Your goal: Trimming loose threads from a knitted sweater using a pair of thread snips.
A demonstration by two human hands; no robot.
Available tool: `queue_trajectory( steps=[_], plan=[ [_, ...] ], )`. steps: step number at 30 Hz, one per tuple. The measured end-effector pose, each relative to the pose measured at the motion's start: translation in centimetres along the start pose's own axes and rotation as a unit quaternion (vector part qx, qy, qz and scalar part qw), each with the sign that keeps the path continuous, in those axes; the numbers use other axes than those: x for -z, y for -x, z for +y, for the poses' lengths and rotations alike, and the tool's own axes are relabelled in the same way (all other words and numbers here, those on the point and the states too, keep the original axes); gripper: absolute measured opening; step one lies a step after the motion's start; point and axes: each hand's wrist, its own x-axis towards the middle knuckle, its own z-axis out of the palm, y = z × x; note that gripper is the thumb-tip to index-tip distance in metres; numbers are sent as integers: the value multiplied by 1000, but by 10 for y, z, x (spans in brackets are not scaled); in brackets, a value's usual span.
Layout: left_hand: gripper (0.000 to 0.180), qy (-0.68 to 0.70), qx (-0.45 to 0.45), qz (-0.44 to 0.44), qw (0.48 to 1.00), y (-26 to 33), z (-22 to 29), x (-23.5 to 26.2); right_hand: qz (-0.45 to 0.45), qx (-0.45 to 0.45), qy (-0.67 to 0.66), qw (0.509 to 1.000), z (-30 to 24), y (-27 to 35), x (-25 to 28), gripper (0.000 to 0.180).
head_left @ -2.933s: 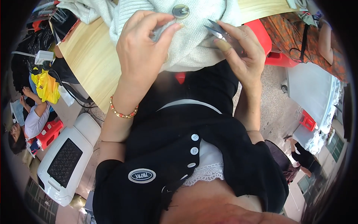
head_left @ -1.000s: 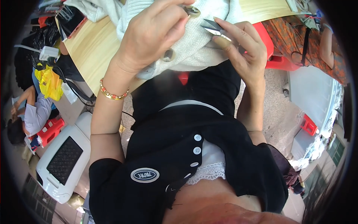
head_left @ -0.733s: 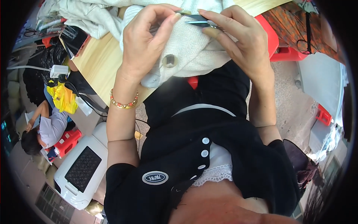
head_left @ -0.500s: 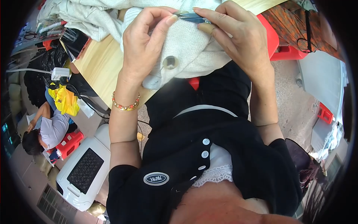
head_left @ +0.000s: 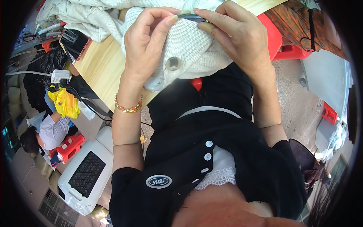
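over the wooden table's edge (head_left: 96, 72), the left hand (head_left: 145, 45) pinches the cream knit garment (head_left: 193, 49) while the right hand (head_left: 236, 36), just beside it, grips small dark snips (head_left: 194, 17) at the fabric's top fold; soft, light, floppy knit, best held near the button (head_left: 173, 63).

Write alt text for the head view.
Two bare hands, left hand and right hand, pinch a cream knit garment with a round button over a wooden table; the right also grips a small dark tool.
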Motion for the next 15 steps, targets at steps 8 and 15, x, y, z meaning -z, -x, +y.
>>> queue_trajectory(
  steps=[8, 15],
  plan=[
    [13, 47, 29, -1, 998, -1, 1, 1, -300, -261, 138, 907, -47, -54, 31, 30],
    [14, 30, 15, -8, 999, -2, 4, 3, -326, -227, 163, 903, -44, -58, 31, 28]
  ],
)
